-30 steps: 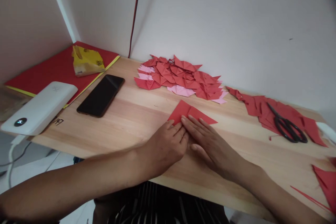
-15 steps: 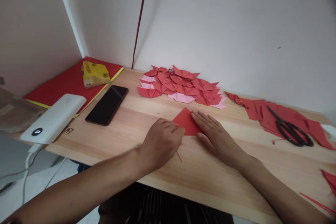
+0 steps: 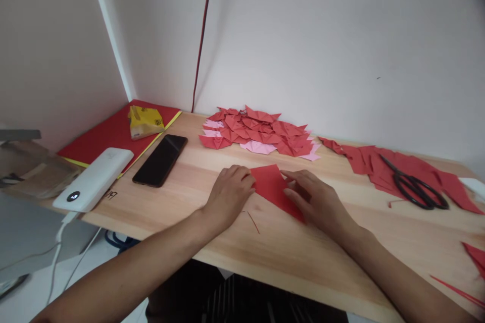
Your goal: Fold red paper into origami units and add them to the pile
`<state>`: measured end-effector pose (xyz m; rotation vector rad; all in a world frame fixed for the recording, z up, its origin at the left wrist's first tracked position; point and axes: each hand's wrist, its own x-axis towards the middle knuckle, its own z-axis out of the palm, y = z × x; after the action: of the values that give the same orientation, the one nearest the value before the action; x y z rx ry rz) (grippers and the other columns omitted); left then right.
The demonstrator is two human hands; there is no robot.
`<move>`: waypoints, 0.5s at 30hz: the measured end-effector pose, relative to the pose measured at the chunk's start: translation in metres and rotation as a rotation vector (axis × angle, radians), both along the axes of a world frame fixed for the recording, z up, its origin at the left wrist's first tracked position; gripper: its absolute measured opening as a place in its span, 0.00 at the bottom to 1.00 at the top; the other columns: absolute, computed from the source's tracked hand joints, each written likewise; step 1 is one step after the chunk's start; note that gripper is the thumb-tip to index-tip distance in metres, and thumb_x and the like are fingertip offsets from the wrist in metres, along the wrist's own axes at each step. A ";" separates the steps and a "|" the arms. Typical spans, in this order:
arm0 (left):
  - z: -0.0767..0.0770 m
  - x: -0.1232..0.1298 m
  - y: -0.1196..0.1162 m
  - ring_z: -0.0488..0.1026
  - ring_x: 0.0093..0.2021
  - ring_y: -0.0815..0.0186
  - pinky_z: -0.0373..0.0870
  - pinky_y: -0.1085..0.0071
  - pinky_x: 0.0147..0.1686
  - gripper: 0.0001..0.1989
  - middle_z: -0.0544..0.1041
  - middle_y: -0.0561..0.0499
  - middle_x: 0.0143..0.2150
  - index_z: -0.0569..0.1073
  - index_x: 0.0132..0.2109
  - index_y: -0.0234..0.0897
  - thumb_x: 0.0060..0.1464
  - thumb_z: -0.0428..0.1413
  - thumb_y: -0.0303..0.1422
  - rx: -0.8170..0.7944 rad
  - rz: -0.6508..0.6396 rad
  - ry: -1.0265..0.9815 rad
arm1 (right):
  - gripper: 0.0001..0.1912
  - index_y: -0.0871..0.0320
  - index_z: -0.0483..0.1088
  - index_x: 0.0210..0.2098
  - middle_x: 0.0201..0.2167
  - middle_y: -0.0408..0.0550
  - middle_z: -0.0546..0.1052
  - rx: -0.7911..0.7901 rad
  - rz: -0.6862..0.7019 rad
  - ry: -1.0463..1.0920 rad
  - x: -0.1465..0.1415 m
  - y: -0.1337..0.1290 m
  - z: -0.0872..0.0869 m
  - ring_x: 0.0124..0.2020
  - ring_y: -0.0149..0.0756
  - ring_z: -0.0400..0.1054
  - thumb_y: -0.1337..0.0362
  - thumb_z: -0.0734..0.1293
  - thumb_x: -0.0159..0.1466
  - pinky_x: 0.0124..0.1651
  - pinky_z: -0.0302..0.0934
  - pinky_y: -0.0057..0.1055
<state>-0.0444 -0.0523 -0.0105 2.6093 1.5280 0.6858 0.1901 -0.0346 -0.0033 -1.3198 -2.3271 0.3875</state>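
Observation:
A piece of red paper [image 3: 271, 184] lies on the wooden table between my hands, turned so one end points toward me. My left hand [image 3: 232, 194] has its curled fingers closed on the paper's left corner. At the opposite edge, my right hand [image 3: 316, 196] grips the paper with thumb and fingers bent around its side; the fingertips partly cover that edge. A thin red strip [image 3: 252, 222] rests just in front of the paper. Behind it sits a pile of folded red and pink paper pieces [image 3: 261, 131].
Black scissors [image 3: 417, 189] rest on red paper sheets [image 3: 413, 166] at right. On the left are a phone [image 3: 161, 160], a white power bank [image 3: 96, 176] with a cable, and a yellow packet [image 3: 146, 122] on a red sheet [image 3: 98, 136]. More red scraps [image 3: 473, 257] lie far right.
The red paper has turned from a pointed triangle toward the wall to a slanted shape. My left hand has shifted to its left corner, and my right hand has gone from flat to bent.

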 end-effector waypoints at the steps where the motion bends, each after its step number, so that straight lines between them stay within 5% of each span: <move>1: -0.002 -0.001 0.002 0.66 0.46 0.61 0.65 0.61 0.46 0.07 0.73 0.46 0.42 0.74 0.41 0.33 0.58 0.52 0.28 0.022 0.001 -0.026 | 0.19 0.56 0.66 0.54 0.39 0.50 0.75 -0.049 -0.022 0.027 0.000 -0.001 0.001 0.36 0.37 0.70 0.59 0.58 0.66 0.38 0.66 0.34; 4: -0.005 -0.004 0.005 0.65 0.49 0.61 0.65 0.61 0.48 0.07 0.73 0.46 0.44 0.74 0.40 0.34 0.58 0.51 0.26 0.042 -0.032 -0.125 | 0.18 0.55 0.67 0.52 0.37 0.49 0.75 -0.088 -0.066 0.083 0.001 -0.001 0.002 0.31 0.35 0.69 0.59 0.57 0.66 0.34 0.66 0.33; 8: -0.004 -0.003 0.005 0.65 0.50 0.61 0.65 0.60 0.49 0.09 0.71 0.44 0.47 0.74 0.42 0.35 0.57 0.50 0.24 0.032 -0.036 -0.198 | 0.20 0.55 0.63 0.56 0.51 0.54 0.70 0.014 -0.040 0.089 0.002 0.007 -0.001 0.47 0.42 0.67 0.59 0.58 0.65 0.46 0.65 0.39; 11: -0.003 0.000 0.005 0.66 0.49 0.61 0.66 0.59 0.48 0.13 0.71 0.45 0.47 0.72 0.46 0.36 0.55 0.50 0.23 0.015 -0.014 -0.209 | 0.20 0.56 0.64 0.55 0.51 0.55 0.69 0.051 -0.008 -0.039 -0.002 0.017 0.000 0.54 0.47 0.62 0.58 0.60 0.64 0.53 0.60 0.45; 15: -0.003 0.003 0.007 0.66 0.49 0.61 0.67 0.59 0.49 0.19 0.70 0.45 0.48 0.70 0.50 0.36 0.53 0.49 0.20 -0.029 -0.019 -0.254 | 0.14 0.59 0.68 0.44 0.43 0.56 0.71 -0.011 -0.029 -0.189 -0.011 0.029 0.010 0.46 0.48 0.65 0.59 0.64 0.60 0.45 0.61 0.42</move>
<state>-0.0417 -0.0450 -0.0135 2.4011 1.4258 0.9439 0.1794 -0.0056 0.0063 -1.4501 -2.4583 0.2769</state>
